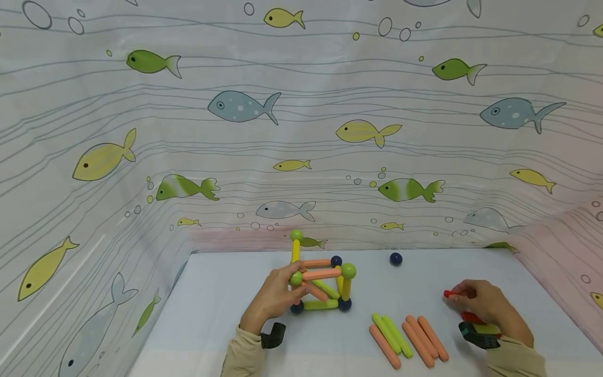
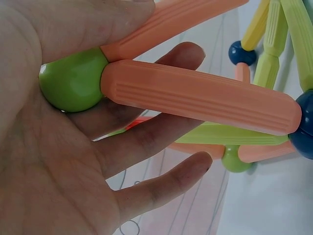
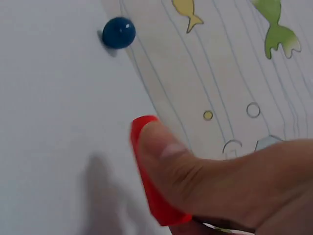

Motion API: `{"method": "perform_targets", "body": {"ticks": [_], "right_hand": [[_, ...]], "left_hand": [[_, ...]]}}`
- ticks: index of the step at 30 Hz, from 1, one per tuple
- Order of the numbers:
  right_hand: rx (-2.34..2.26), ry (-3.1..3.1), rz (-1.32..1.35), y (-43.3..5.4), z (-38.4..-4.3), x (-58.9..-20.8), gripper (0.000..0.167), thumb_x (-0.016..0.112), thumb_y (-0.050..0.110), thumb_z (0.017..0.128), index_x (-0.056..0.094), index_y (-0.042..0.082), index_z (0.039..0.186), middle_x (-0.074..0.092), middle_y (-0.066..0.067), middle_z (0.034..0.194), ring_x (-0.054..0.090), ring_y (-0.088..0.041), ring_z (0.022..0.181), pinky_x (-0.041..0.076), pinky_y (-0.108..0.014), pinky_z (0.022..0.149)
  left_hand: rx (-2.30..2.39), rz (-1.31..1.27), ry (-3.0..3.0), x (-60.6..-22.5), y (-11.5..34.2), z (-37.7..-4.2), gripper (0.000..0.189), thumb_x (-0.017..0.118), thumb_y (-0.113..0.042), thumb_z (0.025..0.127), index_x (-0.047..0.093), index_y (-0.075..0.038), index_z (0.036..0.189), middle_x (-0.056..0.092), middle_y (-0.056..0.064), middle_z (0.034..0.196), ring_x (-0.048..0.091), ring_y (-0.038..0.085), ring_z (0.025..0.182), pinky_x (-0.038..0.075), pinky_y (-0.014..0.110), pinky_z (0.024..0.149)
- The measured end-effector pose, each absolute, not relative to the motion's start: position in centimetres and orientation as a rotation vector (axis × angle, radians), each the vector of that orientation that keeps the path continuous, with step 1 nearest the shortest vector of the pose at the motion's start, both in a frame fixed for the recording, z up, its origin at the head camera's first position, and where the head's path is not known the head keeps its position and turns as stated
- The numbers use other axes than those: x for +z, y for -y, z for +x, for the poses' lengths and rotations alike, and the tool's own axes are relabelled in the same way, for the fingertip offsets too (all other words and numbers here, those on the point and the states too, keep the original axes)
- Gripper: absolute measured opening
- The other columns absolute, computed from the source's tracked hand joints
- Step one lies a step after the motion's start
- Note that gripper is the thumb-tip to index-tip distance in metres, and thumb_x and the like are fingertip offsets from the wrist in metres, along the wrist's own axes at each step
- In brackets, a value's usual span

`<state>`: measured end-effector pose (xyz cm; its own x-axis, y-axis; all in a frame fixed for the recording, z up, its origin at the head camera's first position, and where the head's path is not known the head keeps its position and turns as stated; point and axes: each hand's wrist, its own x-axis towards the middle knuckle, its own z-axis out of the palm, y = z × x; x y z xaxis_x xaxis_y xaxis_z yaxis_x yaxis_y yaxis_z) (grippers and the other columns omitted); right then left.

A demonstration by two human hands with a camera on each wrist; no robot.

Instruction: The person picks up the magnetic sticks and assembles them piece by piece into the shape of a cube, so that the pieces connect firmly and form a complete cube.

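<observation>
My left hand (image 1: pixel 275 293) holds a frame built of sticks and balls at its left side. In the left wrist view its thumb lies over a coral stick (image 2: pixel 195 95) joint by a green ball (image 2: pixel 73 81), with fingers spread behind. The frame has coral, yellow and light green sticks, with green balls (image 1: pixel 348 270) and navy balls (image 1: pixel 344 303) at its corners. One yellow stick (image 1: pixel 296 250) points up, topped by a green ball (image 1: pixel 296 235). Over on the right, my right hand (image 1: pixel 482 301) pinches a red stick (image 3: pixel 154 181), its thumb along one side.
Between the hands lie loose coral sticks (image 1: pixel 418 343) and light green sticks (image 1: pixel 392 335). A navy ball (image 1: pixel 396 259) sits near the table's back edge. Another red piece (image 1: pixel 472 317) shows beneath the right wrist. A fish-patterned sheet (image 1: pixel 320 183) rises behind the white table (image 1: pixel 212 324).
</observation>
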<state>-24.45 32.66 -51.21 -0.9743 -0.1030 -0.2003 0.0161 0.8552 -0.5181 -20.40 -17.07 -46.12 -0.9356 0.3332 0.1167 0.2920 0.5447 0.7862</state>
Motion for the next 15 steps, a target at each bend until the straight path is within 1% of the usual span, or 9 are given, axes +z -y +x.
{"method": "perform_targets", "body": {"ticks": [2,5,8,11,15], "right_hand": [[-0.831,-2.864,-0.102,-31.4,-24.6,-50.4,0.043,0.074,0.037,0.1,0.067,-0.002,0.114,0.071,-0.011,0.101,0.061,-0.025,0.093,0.054,-0.039,0.075],[-0.905,-2.919,-0.197,-28.8,-24.3,-48.9,0.037,0.07,0.036,0.104,0.065,0.001,0.115,0.07,-0.006,0.099,0.06,-0.021,0.091,0.049,-0.031,0.07],[-1.003,-2.898,-0.366,-26.0,-23.6,-47.4,0.029,0.071,0.033,0.103,0.068,0.007,0.114,0.071,-0.002,0.1,0.061,-0.015,0.087,0.048,-0.027,0.066],[-1.086,-2.772,-0.559,-23.2,-23.0,-46.1,0.024,0.073,0.029,0.102,0.071,0.011,0.117,0.072,0.0,0.101,0.062,-0.009,0.082,0.05,-0.026,0.066],[-1.119,-2.541,-0.736,-20.0,-22.3,-45.3,0.025,0.073,0.025,0.102,0.073,0.008,0.121,0.073,-0.002,0.102,0.062,-0.008,0.071,0.052,-0.026,0.062]], "left_hand": [[1.367,0.552,-2.725,-46.1,17.1,-20.4,0.016,0.076,-0.017,0.099,0.069,-0.02,0.112,0.076,0.005,0.101,0.07,0.021,0.065,0.049,0.026,0.056],[1.363,0.559,-2.731,-46.1,17.1,-20.4,0.014,0.076,-0.017,0.099,0.068,-0.019,0.111,0.076,0.004,0.1,0.069,0.018,0.064,0.048,0.026,0.056],[1.352,0.561,-2.744,-46.1,17.1,-20.4,0.013,0.076,-0.018,0.099,0.068,-0.019,0.109,0.076,0.003,0.098,0.066,0.013,0.062,0.047,0.026,0.055],[1.342,0.569,-2.757,-46.1,17.0,-20.5,0.013,0.076,-0.02,0.099,0.068,-0.02,0.109,0.075,0.0,0.096,0.061,0.007,0.06,0.046,0.025,0.055],[1.335,0.564,-2.761,-46.2,16.9,-20.6,0.014,0.077,-0.021,0.099,0.067,-0.021,0.109,0.074,-0.002,0.097,0.057,0.005,0.06,0.046,0.025,0.057]]}}
